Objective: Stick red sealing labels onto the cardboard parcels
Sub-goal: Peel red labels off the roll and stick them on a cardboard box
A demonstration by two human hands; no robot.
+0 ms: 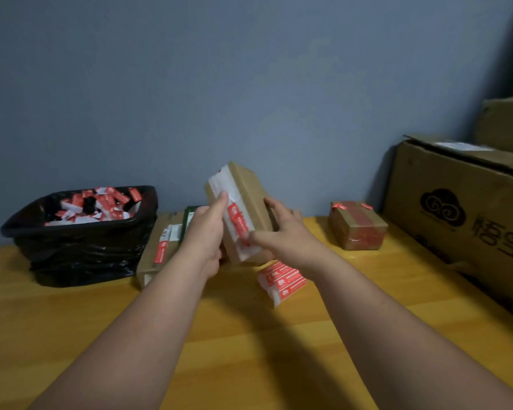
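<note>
Above the yellow wooden table [101,315], near its middle, a cardboard parcel [249,193] is held tilted in both hands, clear of the tabletop. Left hand [205,232] grips the parcel's left face, thumb lying up along the white-papered side. Right hand [282,232] holds the right side from behind; its thumb and forefinger pinch at the lower end of a red sealing label [237,221] that runs along the parcel's front edge, over the white paper.

On the table just below the right wrist: a stack of red labels [282,281] on white backing. Left of the hands, a flat brown parcel [157,250] already carrying one red label, lying against a bin lined with a black bag [80,247], which holds many red-and-white scraps. Far right of the hands, a small brown parcel [357,226] with red labels on its top and sides. Right edge: a large printed carton [456,217], flaps partly open
</note>
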